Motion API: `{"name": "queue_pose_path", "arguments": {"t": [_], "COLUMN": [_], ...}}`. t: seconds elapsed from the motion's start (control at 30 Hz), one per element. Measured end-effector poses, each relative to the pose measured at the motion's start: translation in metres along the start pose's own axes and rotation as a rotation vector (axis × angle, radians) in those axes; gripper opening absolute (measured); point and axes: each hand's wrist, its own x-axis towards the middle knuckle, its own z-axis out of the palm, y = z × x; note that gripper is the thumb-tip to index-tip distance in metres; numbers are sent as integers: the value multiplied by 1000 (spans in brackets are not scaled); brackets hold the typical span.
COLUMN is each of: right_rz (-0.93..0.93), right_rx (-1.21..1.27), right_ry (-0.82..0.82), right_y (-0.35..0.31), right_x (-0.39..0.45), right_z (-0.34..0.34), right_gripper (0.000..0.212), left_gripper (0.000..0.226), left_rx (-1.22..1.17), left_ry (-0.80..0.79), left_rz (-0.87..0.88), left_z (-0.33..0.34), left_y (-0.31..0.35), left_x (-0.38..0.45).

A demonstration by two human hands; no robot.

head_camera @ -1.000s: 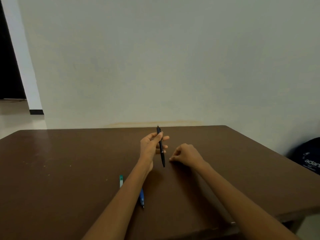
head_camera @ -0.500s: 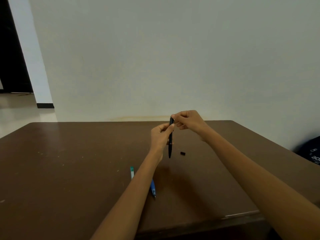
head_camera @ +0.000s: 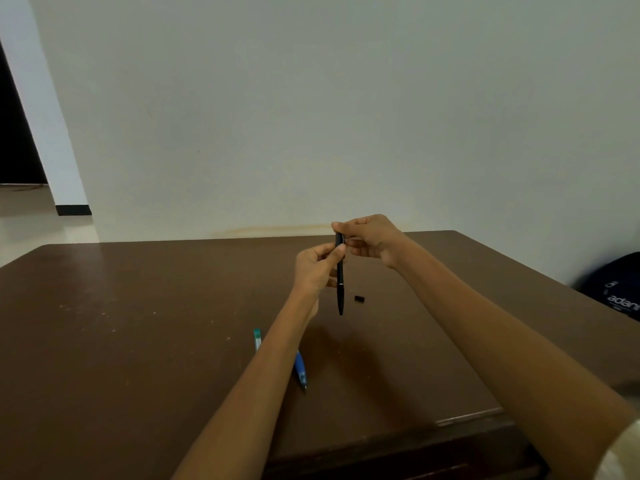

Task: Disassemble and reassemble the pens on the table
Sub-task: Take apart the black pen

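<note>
A black pen [head_camera: 340,276] is held upright just right of frame centre, above the brown tabletop [head_camera: 138,341], its tapered tip pointing down and clear of the surface. The left hand [head_camera: 317,268] has its grip closed on the pen's upper barrel, thumb pressed against the side facing the camera. The right hand [head_camera: 372,239] has its fingertips pinched closed on the pen's top end, just above the left thumb; what exactly lies between those fingertips cannot be made out. A small black pen part [head_camera: 360,298] lies on the tabletop just to the right of the pen's lower end, apart from it. Lower in the frame, left of centre, a blue pen [head_camera: 300,370] lies on the tabletop, its middle hidden under the left forearm; a green end [head_camera: 257,337] shows on the far side of the forearm, and whether it belongs to the same pen cannot be determined. At the right edge of the frame, beyond the tabletop, a dark bag [head_camera: 620,289] with white lettering sits against the pale wall [head_camera: 311,116].
</note>
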Motion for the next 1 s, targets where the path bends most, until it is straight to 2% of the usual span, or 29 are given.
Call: {"name": "queue_pose_path", "arguments": {"t": [0.1, 0.23, 0.3, 0.4, 0.53, 0.77, 1.0], "right_rz": [39, 85, 102, 106, 44, -34, 34], "right_rx": [48, 130, 153, 118, -10, -20, 32], "right_ry": [19, 51, 67, 49, 34, 128, 76], "right_y": [3, 9, 13, 18, 25, 28, 37], "right_x": [-2, -5, -6, -7, -9, -11, -11], "right_z": [-1, -2, -1, -2, -8, -13, -11], "right_gripper": [20, 30, 28, 15, 23, 18, 24], "left_gripper": [13, 7, 8, 15, 15, 10, 16], "left_rx": [5, 17, 37, 68, 117, 126, 180], "left_ry": [-32, -93, -123, -156, -195, -225, -239], "left_rz": [-16, -44, -56, -96, -129, -143, -153], "left_z": [-2, -3, -4, -7, -7, -5, -6], "left_y": [0, 1, 1, 0, -3, -2, -3], "left_x": [-1, -3, -3, -3, -3, -2, -2]}}
